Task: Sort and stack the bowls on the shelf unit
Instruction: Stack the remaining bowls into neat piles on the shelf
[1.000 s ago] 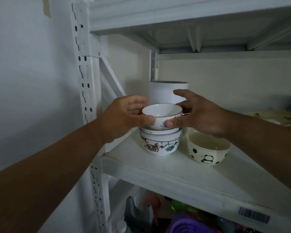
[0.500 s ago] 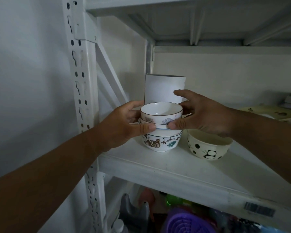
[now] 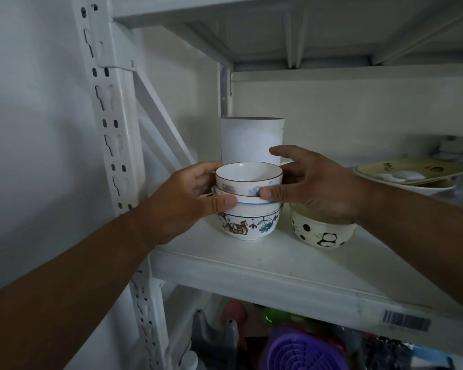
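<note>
A stack of small white bowls stands on the white shelf board. The top bowl has a brown rim, and the bottom bowl carries a squirrel and flower pattern. My left hand grips the stack from the left, thumb across the middle bowl. My right hand holds it from the right, thumb pressed on the blue-rimmed bowl. A cream panda bowl sits just right of the stack, partly under my right wrist.
A tall white cylinder stands right behind the stack. Cream plates lie at the back right. The slotted white upright is on the left. A purple item and other things fill the shelf below.
The top bowl has come down and now sits nested on the stack. Both hands have slid lower on the stack's sides.
</note>
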